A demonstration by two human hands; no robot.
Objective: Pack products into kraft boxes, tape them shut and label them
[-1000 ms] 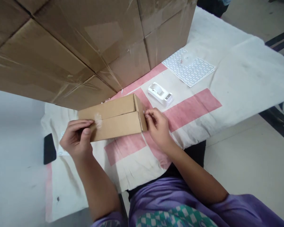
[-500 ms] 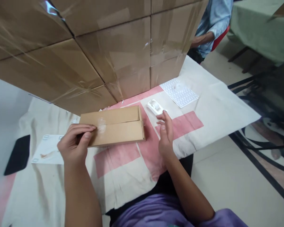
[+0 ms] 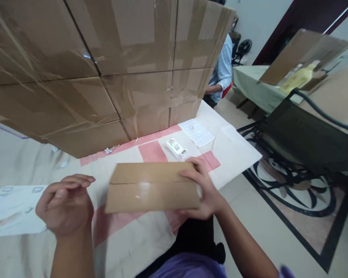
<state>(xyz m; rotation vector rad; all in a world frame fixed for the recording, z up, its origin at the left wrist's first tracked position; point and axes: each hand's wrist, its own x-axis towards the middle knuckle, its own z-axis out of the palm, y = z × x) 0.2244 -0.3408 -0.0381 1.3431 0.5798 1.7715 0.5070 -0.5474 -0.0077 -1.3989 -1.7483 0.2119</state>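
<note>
Fingers of my right hand (image 3: 204, 189) clasp 1 end of the box (image 3: 153, 195), blurred and perhaps lifted above the cloth (image 3: 234, 150), my empty left hand (image 3: 68, 204) loosely curled: seemingly a repositioning step, next calling for steadiness.

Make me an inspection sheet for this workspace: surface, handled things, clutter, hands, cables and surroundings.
Surface: white cloth with pink patches, creased.
Handled things: long brown cardboard box, shiny tape at its seam; white plastic tape dispenser beyond it.
Clutter: small white scraps near the stack; white sheet with blue-outlined labels; white printed paper sheet beside the left hand.
Hands: left hand, fingers loosely curled, apart from the box, nothing visible held; right hand grips the box's right end.
Cables: nothing seen.
Surroundings: tall stack of taped brown cardboard cartons; person in light-blue sleeves beyond; dark-backed chair at right.
</note>
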